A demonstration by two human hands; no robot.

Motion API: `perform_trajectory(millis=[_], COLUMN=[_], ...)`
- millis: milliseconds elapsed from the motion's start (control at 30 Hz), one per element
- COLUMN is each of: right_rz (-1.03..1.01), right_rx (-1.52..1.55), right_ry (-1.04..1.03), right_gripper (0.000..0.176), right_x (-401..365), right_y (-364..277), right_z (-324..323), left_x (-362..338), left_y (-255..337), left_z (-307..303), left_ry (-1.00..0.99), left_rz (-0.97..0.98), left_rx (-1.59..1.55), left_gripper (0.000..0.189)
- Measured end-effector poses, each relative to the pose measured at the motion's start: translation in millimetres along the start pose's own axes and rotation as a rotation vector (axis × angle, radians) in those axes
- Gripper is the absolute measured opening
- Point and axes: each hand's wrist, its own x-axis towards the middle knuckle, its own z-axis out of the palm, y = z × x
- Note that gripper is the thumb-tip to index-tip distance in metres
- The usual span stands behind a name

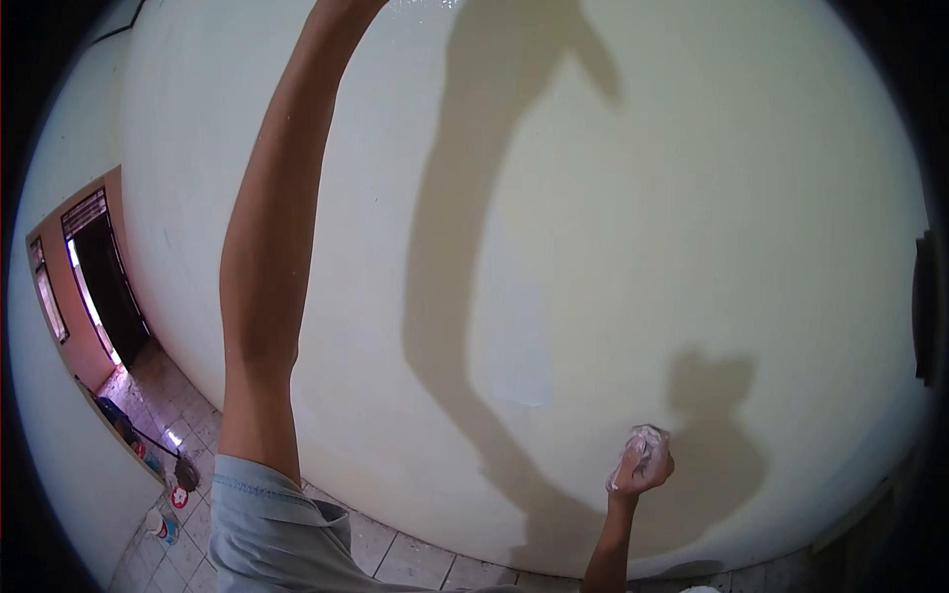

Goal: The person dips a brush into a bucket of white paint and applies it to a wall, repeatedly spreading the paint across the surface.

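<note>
A pale wall point(791, 227) spreads open above the right hand point(633, 476), curving to its bottom edge at the tiled floor point(415, 561). Far left of that hand is a dark door point(111, 287). The left arm point(277, 217) reaches up; the left hand is out of view, grip unknown. The right curls around a whitish lump point(648, 435), poking upward, long axis unclear.

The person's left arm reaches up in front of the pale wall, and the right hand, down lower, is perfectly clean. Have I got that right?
Not quite: the right hand isn't clean. The head view shows it smeared with something white. The left arm does reach up in front of the pale wall, and the right hand is lower.
</note>
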Motion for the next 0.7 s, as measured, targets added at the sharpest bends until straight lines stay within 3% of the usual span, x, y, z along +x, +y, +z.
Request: perform_trajectory(millis=[33,67,167,200,267,333,433,500,600,700], right_rz=[-0.055,-0.049,-0.052,-0.075,-0.109,-0.136,-0.236,-0.232,-0.281,-0.296], right_rx=[-0.022,-0.007,0.016,0.011,0.019,0.047,-0.078,-0.083,-0.081,-0.091], right_ry=[0.021,0.036,0.088,0.111,0.110,0.071,0.055,0.048,0.036,0.045], right_gripper=[0.014,0.015,0.015,0.014,0.014,0.014,0.015,0.015,0.015,0.014], right_x=[1,-1,-12,-12,-12,-6,2,1,2,2], right_y=[2,5,9,11,13,8,3,3,5,9], right_z=[2,2,8,9,13,14,14,17,18,20], left_x=[-2,-20,-114,-145,-220,-256,-273,-261,-228,-177], left_y=[-9,-12,-10,16,66,114,144,132,101,51], left_z=[3,-2,-31,-43,-70,-87,-88,-86,-71,-51], left_ry=[0.020,-0.068,-0.133,-0.222,-0.549,-0.645,-0.561,-0.554,-0.520,-0.272], left_rz=[-0.020,0.156,0.312,0.259,-0.056,-0.049,-0.206,-0.310,-0.374,0.064], left_rx=[-0.023,0.056,0.224,0.144,0.050,-0.027,-0.163,-0.320,-0.236,0.183], left_gripper=[0.012,0.014,0.014,0.019,0.025,0.024,0.022,0.021,0.022,0.028])
